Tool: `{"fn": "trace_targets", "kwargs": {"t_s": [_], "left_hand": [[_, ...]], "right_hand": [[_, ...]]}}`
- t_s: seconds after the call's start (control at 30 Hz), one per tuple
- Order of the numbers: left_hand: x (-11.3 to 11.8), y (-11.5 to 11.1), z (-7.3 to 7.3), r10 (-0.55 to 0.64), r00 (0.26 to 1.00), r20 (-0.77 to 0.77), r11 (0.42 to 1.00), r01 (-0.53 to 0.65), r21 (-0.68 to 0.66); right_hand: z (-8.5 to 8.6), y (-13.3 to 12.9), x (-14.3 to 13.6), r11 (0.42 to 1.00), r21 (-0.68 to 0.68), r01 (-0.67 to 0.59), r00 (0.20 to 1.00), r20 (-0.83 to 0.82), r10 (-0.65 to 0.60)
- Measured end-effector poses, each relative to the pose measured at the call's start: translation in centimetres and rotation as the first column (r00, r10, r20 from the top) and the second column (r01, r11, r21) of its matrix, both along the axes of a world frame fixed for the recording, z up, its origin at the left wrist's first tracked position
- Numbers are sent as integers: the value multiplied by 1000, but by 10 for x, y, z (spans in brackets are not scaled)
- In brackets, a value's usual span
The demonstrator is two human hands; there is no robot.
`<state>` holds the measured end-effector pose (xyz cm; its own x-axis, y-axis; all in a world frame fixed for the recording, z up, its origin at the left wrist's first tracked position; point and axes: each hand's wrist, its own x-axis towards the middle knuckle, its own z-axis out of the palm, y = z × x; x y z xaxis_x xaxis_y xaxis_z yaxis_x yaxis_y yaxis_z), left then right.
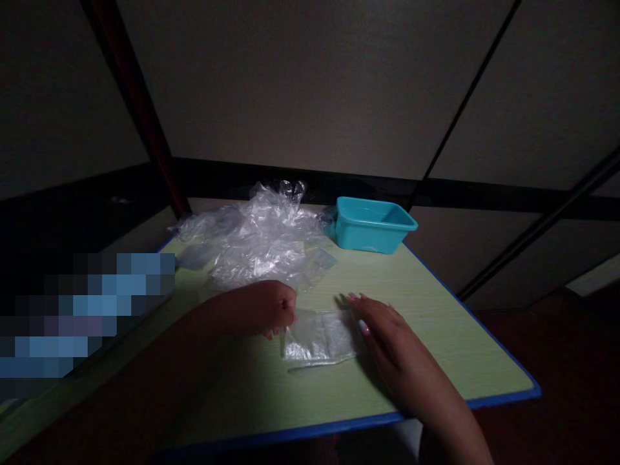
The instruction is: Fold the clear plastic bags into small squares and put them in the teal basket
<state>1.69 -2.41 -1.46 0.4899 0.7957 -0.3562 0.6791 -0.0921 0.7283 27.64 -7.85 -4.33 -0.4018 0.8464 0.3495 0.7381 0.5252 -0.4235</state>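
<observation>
A clear plastic bag point(322, 337) lies flattened near the front of the table, between my two hands. My left hand point(271, 307) is curled closed at the bag's upper left corner and grips its edge; the fingertips are partly hidden. On the other side, my right hand point(385, 326) has its fingers stretched out, with the thumb by the bag's right edge. Behind my left hand spreads a loose heap of crumpled clear plastic bags point(266, 226).
A turquoise plastic basin point(372, 236) stands at the table's back right. The pale green table point(465, 352) has a blue edge. A panelled wall point(290, 84) rises behind it. At the left, a blurred-out blue patch point(123, 284) covers something I cannot make out.
</observation>
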Motion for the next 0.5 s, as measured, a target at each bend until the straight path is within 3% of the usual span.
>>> {"fn": "trace_targets", "kwargs": {"t_s": [0.27, 0.5], "left_hand": [[-7, 1, 6, -85, 996, -21, 996, 86, 33], [-5, 1, 3, -30, 999, 10, 999, 30, 40]], "right_hand": [[9, 3, -23, 991, -134, -27, 992, 122, 44], [4, 4, -26, 979, -203, -17, 982, 183, 55]]}}
